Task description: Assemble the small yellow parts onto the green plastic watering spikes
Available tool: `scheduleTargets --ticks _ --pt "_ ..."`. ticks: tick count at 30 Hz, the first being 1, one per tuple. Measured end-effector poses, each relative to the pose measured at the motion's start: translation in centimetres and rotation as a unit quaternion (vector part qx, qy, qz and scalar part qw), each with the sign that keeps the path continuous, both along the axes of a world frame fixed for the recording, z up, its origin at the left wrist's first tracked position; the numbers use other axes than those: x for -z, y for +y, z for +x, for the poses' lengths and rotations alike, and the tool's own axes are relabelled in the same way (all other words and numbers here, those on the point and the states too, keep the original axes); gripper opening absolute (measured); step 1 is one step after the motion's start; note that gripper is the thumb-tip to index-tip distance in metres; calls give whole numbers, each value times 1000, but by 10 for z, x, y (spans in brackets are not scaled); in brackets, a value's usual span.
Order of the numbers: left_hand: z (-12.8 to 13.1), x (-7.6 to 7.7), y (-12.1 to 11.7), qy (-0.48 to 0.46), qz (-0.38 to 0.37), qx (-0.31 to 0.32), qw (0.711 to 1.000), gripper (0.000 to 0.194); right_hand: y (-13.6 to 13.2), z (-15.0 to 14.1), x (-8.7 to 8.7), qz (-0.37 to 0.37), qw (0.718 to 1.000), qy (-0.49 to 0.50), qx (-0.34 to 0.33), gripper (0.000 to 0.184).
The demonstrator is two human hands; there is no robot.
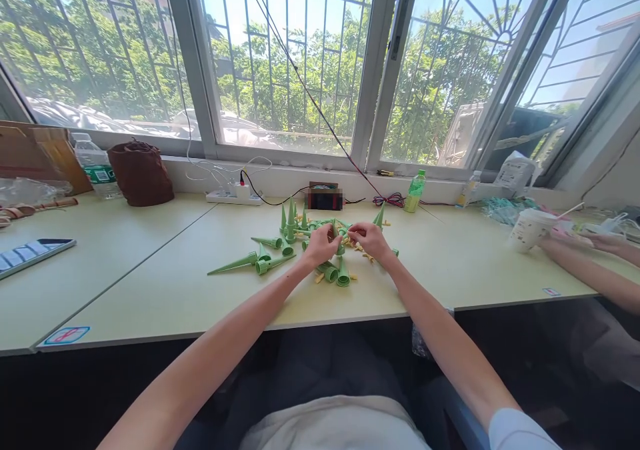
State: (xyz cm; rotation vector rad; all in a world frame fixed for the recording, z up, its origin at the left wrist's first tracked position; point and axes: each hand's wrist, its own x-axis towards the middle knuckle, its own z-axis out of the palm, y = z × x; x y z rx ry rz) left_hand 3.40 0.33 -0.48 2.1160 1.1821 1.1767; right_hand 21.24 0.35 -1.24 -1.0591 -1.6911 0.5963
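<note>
My left hand [323,245] is closed around a green plant watering spike [341,249], held upright above the pile. Close on its right, my right hand [371,240] is pinched at the spike's upper part, on what looks like a small yellow piece; the fingers partly hide it. Several green spikes [290,223] stand on their wide ends behind my left hand. Others lie on their sides, such as a long spike [235,265] at the left and an open-ended one [343,278] in front. Small yellow valve pieces [369,258] are scattered under and beside my right hand.
Along the window wall are a power strip [234,198], a small dark device [324,200] and a green bottle [415,191]. A brown bag [139,172] and a phone [35,255] lie left. At right, another person's arms [590,263] rest near a white cup [531,230].
</note>
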Motion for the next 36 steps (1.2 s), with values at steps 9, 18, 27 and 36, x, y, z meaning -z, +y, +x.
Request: scheduleTargets --ticks 9,18,27,36 --pt "0 1 -1 -21 15 12 1000 15 -2 -1 -1 1 999 -27 43 25" --pt "1 0 -1 -29 6 16 999 17 -7 -4 -5 -13 1000 -18 15 26" --pt "-1 1 0 -28 36 -3 999 14 -7 -5 -3 -42 999 7 -33 24" --pt "-2 2 -1 -11 54 0 998 9 -5 -4 -2 -66 995 -17 -68 31"
